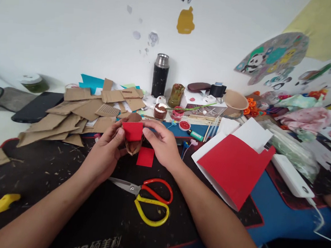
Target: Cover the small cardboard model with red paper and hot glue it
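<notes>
We see the left hand closed around a brown cardboard form, its thumb at a small red corrugated piece on the front. The right hand has its thumb at the right edge of this piece; we cannot tell if it grips. Just below, a red square lies on the black mat. Nearer to us are scissors. Cardboard scraps lie to the left, a large red sheet to the right.

The black mat reads “MIC 硕美科”, its start cut off
</notes>
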The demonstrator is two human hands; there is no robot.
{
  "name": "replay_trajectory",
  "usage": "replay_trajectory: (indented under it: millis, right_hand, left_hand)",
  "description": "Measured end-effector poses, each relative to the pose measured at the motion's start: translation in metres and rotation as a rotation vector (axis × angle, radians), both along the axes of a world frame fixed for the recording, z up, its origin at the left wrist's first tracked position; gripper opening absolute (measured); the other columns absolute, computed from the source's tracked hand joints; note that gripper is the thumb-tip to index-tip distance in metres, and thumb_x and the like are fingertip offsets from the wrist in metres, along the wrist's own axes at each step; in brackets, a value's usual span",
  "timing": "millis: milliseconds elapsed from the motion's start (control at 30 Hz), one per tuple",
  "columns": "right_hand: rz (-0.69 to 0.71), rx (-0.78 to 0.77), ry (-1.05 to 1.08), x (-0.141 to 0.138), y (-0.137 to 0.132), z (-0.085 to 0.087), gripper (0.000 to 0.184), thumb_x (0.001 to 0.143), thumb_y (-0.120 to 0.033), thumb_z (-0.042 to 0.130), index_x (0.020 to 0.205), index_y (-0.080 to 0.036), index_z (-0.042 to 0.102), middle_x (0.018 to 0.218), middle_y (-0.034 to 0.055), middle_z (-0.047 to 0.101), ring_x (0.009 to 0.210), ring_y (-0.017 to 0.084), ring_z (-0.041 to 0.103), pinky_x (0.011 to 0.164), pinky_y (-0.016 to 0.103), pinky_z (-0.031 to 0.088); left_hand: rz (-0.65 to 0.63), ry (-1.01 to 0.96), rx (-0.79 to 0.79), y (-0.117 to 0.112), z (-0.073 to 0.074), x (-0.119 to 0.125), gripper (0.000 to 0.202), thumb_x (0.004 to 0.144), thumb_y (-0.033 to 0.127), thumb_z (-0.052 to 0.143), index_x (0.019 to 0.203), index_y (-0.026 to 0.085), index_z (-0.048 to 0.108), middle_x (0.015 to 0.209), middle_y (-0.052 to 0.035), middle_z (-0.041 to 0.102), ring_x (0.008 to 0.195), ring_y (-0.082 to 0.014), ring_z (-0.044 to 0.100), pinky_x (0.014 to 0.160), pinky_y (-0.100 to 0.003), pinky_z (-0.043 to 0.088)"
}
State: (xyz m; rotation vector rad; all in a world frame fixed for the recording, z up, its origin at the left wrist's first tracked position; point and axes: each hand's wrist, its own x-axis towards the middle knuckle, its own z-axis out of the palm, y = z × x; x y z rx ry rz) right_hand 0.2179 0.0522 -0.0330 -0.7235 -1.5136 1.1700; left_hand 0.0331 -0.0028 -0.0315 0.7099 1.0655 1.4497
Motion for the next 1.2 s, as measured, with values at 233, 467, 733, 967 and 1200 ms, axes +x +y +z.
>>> replay_trajectory:
  millis: [233, 467, 733, 967, 1200]
  right_hand:
    - [0.052, -0.075, 0.056, 0.000, 0.002, -0.002, 0.018, 0.102, -0.040, 0.084, 0.116, -0.031, 0.089, 0.144, 0.0052, 0.083, 0.143, 0.027, 0.074, 0.125, 0.046, 0.057]
    - [0.023, -0.071, 0.037, 0.001, 0.002, -0.002, 0.015, 0.100, -0.038, 0.085, 0.112, -0.030, 0.090, 0.140, 0.0056, 0.085, 0.139, 0.028, 0.075, 0.122, 0.047, 0.058]
    - [0.003, -0.046, 0.046, 0.001, 0.002, 0.000, 0.011, 0.098, -0.033, 0.085, 0.108, -0.032, 0.090, 0.136, 0.0043, 0.085, 0.135, 0.027, 0.076, 0.120, 0.047, 0.059]
    - [-0.019, -0.029, 0.024, 0.001, 0.000, 0.001, 0.012, 0.099, -0.035, 0.084, 0.109, -0.031, 0.089, 0.135, 0.0057, 0.084, 0.134, 0.027, 0.076, 0.118, 0.046, 0.060]
    - [-0.036, -0.092, -0.022, 0.002, 0.002, 0.001, 0.023, 0.094, -0.040, 0.088, 0.115, -0.030, 0.086, 0.132, 0.0063, 0.082, 0.127, 0.028, 0.077, 0.110, 0.045, 0.066]
  left_hand:
    - [0.017, -0.091, -0.006, 0.002, 0.000, -0.001, 0.061, 0.078, 0.054, 0.108, 0.128, 0.030, 0.084, 0.128, -0.0045, 0.084, 0.102, -0.0214, 0.079, 0.084, -0.031, 0.071]
    - [0.010, -0.125, -0.035, 0.001, 0.003, 0.000, 0.051, 0.081, 0.046, 0.106, 0.124, 0.028, 0.085, 0.122, -0.0056, 0.084, 0.098, -0.0205, 0.078, 0.078, -0.029, 0.070]
    - [0.010, -0.152, -0.053, 0.000, 0.004, 0.002, 0.036, 0.089, 0.040, 0.100, 0.120, 0.028, 0.085, 0.117, -0.0047, 0.083, 0.095, -0.0202, 0.077, 0.076, -0.030, 0.071]
    - [0.004, -0.146, -0.052, 0.000, 0.007, 0.003, 0.035, 0.091, 0.040, 0.098, 0.120, 0.028, 0.085, 0.121, -0.0052, 0.085, 0.096, -0.0203, 0.080, 0.078, -0.030, 0.072]
    - [0.022, -0.145, -0.053, 0.000, 0.011, 0.004, 0.038, 0.092, 0.035, 0.097, 0.127, 0.027, 0.087, 0.136, -0.0077, 0.086, 0.109, -0.0221, 0.083, 0.085, -0.028, 0.073]
